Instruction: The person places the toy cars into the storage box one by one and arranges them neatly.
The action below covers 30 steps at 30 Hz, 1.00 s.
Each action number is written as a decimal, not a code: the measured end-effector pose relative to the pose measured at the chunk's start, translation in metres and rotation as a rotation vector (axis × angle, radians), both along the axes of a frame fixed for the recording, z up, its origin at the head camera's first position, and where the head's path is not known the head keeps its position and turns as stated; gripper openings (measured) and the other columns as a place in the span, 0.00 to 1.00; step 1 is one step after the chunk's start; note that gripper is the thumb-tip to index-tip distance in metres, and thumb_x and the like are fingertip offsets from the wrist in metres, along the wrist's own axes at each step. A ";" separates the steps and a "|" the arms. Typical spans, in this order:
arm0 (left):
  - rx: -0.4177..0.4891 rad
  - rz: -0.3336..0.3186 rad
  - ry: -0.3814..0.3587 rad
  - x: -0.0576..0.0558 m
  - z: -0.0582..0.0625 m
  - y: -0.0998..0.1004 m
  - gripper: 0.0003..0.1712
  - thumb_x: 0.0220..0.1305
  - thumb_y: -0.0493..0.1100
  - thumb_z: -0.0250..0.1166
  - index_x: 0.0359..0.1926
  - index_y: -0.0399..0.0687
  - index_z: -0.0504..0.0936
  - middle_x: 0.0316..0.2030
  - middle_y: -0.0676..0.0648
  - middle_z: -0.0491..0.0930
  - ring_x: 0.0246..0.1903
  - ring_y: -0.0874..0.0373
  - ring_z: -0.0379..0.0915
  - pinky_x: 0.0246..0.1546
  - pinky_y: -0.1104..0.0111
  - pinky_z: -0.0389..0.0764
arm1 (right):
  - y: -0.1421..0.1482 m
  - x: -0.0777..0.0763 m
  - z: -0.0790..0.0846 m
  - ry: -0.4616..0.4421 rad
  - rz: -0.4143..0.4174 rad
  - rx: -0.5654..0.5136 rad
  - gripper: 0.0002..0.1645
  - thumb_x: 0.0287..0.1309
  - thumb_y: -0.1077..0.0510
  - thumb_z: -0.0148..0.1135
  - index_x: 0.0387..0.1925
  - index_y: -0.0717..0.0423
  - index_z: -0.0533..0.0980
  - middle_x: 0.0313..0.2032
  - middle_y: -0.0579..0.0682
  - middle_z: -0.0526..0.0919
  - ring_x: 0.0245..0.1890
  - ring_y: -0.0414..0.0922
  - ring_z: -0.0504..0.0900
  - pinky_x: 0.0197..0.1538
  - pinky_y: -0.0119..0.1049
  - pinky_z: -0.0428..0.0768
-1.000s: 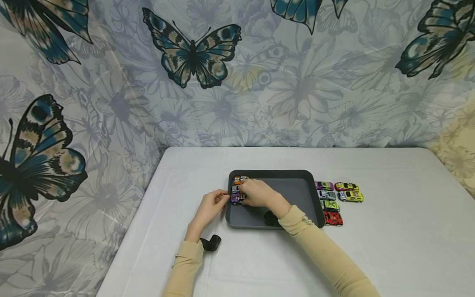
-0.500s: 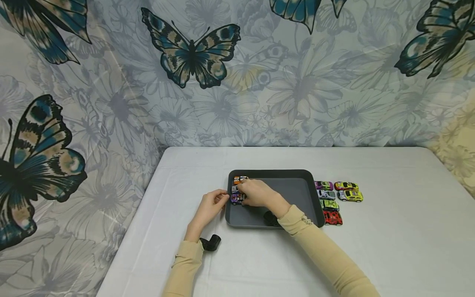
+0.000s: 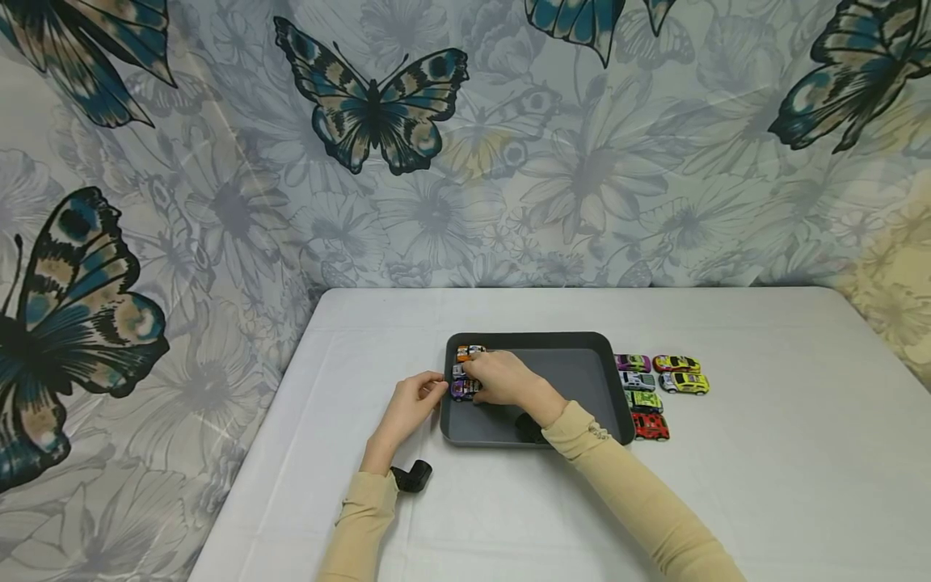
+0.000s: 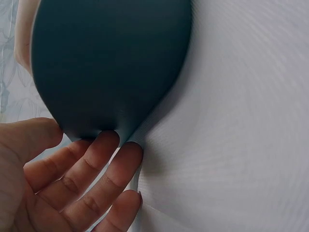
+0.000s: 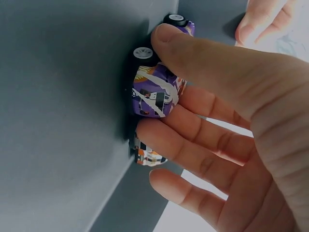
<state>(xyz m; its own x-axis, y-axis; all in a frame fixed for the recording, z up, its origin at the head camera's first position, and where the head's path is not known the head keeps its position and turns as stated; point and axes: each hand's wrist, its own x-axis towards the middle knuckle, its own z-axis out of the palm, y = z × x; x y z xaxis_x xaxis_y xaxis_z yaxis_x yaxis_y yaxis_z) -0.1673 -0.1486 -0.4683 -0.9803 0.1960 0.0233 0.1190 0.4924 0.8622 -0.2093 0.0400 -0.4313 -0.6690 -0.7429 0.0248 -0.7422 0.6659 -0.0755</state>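
Observation:
A dark grey tray lies on the white table. Inside it, my right hand reaches to the left end and pinches a purple toy car with thumb and fingers. The car stands on its wheels on the tray floor. Behind it in the row are a silvery toy car, partly hidden by the fingers, and an orange-and-white toy car. At the tray's left side, my left hand holds the edge. In the left wrist view its thumb is at the rim and its fingertips touch the outer wall.
Several toy cars stand close to the tray's right side: purple, silver, green and red. Two yellow-and-red or yellow ones sit farther right. A patterned butterfly cloth hangs behind the table.

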 end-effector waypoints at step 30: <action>-0.001 0.011 0.019 -0.001 0.000 0.001 0.15 0.65 0.41 0.58 0.47 0.35 0.79 0.31 0.45 0.81 0.25 0.60 0.76 0.26 0.70 0.76 | 0.083 0.008 0.043 0.204 -0.098 -0.151 0.12 0.49 0.52 0.70 0.31 0.54 0.78 0.28 0.47 0.78 0.25 0.42 0.77 0.34 0.42 0.75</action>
